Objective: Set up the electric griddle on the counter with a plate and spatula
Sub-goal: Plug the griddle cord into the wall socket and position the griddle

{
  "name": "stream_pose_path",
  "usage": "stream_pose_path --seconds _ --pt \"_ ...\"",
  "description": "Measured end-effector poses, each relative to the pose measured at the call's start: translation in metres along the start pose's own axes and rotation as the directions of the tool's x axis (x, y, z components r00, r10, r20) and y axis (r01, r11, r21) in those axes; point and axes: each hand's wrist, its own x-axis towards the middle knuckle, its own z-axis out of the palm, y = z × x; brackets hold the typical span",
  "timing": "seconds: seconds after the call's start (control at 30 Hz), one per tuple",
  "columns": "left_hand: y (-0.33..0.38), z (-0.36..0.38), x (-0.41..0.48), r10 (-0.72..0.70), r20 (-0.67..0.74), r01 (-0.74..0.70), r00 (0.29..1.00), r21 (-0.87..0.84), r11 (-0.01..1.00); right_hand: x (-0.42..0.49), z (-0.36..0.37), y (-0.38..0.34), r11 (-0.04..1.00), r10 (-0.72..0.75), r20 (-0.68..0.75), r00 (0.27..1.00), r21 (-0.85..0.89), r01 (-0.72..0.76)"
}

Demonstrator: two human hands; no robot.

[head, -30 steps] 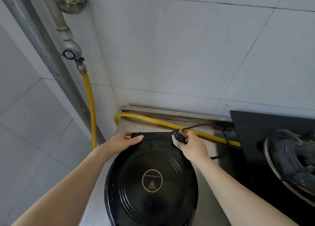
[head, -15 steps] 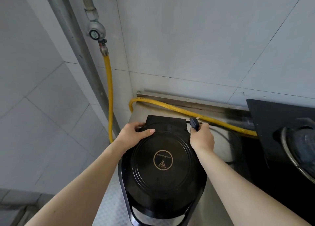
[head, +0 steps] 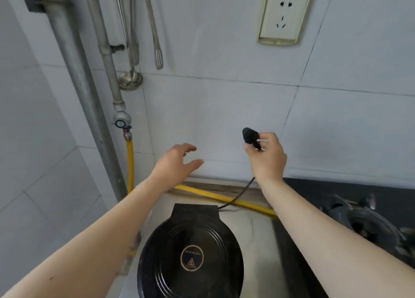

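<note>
The round black electric griddle (head: 190,252) sits lid-closed on the steel counter (head: 253,230), low in the middle of the view. My right hand (head: 266,156) is raised in front of the wall tiles, shut on the griddle's black plug (head: 249,135). Its black cord (head: 238,195) trails down to the back of the griddle. My left hand (head: 177,163) hovers open above the counter's back edge, holding nothing. A white wall socket (head: 283,14) is above and to the right of the plug. No plate is in view.
A yellow gas hose (head: 221,197) runs along the counter's back edge and up to a valve (head: 121,120) on grey pipes at left. A ladle (head: 130,78) and a slotted utensil (head: 158,55) hang on the wall. A black gas stove (head: 363,217) adjoins on the right.
Both hands have left the griddle and risen. The right hand has lifted the plug up toward the wall, pulling the cord after it. The view has tilted up, showing the socket and hanging utensils.
</note>
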Motion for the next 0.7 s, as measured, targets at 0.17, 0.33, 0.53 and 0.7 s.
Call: stream_pose_path --seconds 0.17,0.33,0.53,0.7 --pt "0.063 -0.031 0.029 0.213 -0.086 -0.195 0.973 0.183 0.964 0.043 -0.029 -0.062 0.986 -0.109 0.025 0.994 0.128 0.105" --pt "0.12 -0.049 0.066 0.425 -0.187 -0.355 0.886 0.319 0.879 0.09 -0.049 -0.096 0.98 -0.167 0.054 0.984 0.117 0.16" --pt "0.169 -0.061 0.123 0.558 -0.19 -0.419 0.808 0.481 0.77 0.137 -0.058 -0.111 0.973 -0.168 0.126 0.978 0.18 0.144" --pt "0.194 -0.067 0.171 0.511 -0.084 -0.359 0.856 0.616 0.702 0.165 -0.059 -0.122 0.967 -0.181 0.208 0.961 0.217 0.135"
